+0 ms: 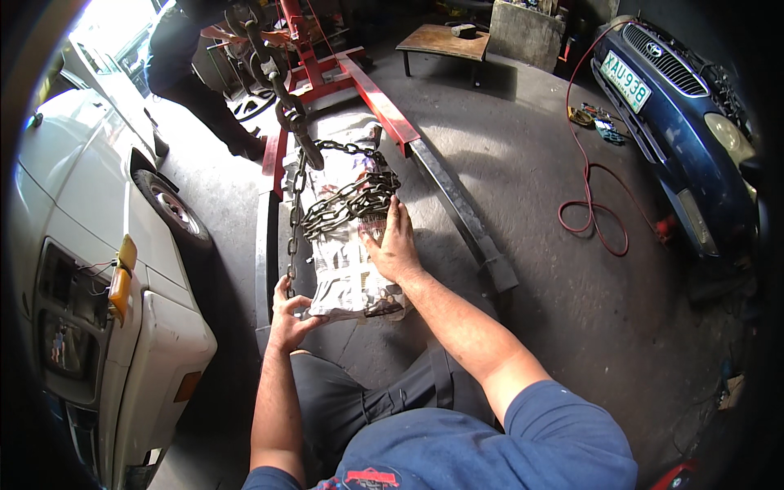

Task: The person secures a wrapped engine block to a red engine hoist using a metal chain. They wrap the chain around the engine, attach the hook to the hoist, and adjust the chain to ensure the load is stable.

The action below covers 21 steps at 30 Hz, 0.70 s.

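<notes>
A bulky block (pixel 347 273) wrapped in white, printed, paper-like covering lies between the legs of a red hoist. Dark steel chain (pixel 347 204) loops across its upper part in several tangled turns. Above it hangs a heavy hook (pixel 306 143) on a thicker lifting chain (pixel 272 69). My left hand (pixel 290 320) has its fingers around the chain strand running down the block's left side, with the thumb toward the near left corner. My right hand (pixel 394 251) lies on the block's right side, fingers stretched up to the chain turns. What the block contains is hidden.
The hoist's long legs (pixel 457 208) flank the block. A white vehicle (pixel 98 196) stands close on the left, a dark blue car front (pixel 674 98) on the right. A red hose (pixel 588 196) curls on the floor. Beyond are a low table (pixel 437 39) and another person (pixel 184 73).
</notes>
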Available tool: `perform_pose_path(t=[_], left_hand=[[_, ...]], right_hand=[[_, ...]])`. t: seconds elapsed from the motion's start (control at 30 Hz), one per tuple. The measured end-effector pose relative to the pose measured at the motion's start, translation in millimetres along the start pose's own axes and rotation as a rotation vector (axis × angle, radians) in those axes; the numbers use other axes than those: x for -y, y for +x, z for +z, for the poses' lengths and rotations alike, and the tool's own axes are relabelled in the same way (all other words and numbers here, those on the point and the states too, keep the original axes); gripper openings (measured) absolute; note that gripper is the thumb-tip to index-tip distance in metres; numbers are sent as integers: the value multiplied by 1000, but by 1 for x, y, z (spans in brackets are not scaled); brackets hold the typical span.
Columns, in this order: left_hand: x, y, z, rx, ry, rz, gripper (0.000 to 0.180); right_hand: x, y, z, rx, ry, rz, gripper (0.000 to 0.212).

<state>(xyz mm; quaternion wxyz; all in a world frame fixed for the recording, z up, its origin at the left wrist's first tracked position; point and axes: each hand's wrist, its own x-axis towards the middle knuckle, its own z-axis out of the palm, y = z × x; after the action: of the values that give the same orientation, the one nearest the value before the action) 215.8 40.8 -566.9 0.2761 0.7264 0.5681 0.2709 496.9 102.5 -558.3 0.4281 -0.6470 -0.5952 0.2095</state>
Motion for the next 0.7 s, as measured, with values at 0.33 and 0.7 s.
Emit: perform_pose_path(t=[0.33, 0.7], left_hand=[[10, 3, 2, 7, -2, 47, 39], [8, 0, 5, -14, -127, 39, 40]], right_hand=[[131, 96, -45, -258, 426, -612, 86], [167, 134, -29, -29, 583, -473, 43]])
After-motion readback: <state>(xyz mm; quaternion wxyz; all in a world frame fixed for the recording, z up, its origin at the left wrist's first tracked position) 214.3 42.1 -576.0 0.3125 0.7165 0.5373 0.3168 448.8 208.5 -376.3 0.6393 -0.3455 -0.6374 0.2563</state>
